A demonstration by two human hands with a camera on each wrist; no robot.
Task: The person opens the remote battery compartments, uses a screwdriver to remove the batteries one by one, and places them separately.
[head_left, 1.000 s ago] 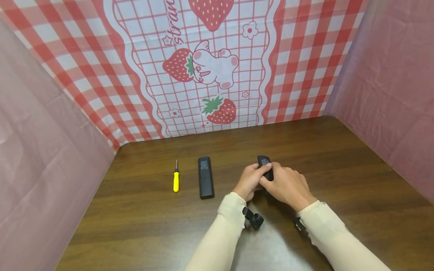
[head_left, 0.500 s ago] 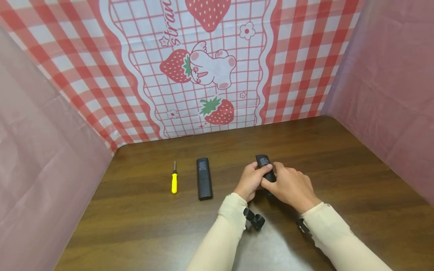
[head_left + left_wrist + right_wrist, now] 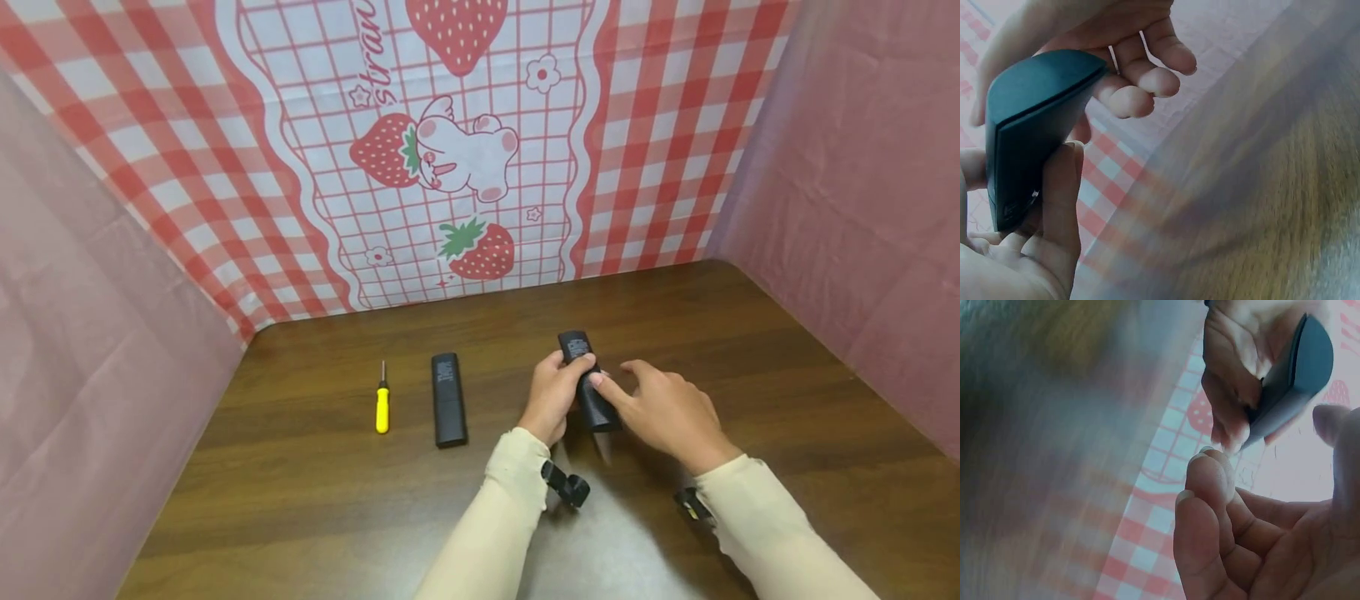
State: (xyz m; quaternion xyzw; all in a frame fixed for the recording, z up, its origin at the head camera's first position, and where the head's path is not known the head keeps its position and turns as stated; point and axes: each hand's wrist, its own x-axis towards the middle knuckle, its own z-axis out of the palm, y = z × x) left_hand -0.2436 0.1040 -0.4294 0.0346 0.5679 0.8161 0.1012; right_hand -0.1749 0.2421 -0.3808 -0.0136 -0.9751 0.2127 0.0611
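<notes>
My left hand (image 3: 558,387) grips a black remote (image 3: 594,404) round its far half and holds it tilted just above the wooden table (image 3: 750,375). In the left wrist view the remote (image 3: 1029,125) lies in my curled left-hand fingers (image 3: 1060,206). My right hand (image 3: 660,404) sits just right of the remote, fingers relaxed and spread, only the thumb tip near or on its top face. The right wrist view shows those right-hand fingers (image 3: 1210,506) loosely bent and apart from the remote (image 3: 1291,381).
A second black remote (image 3: 448,400) lies flat to the left, with a yellow-handled screwdriver (image 3: 382,404) beyond it. Pink cloth walls close in on both sides and a strawberry-print cloth hangs behind the table.
My right hand has come off the remote and drawn back to the right, fingers opening. The left hand keeps its hold, and the remote's near end now shows.
</notes>
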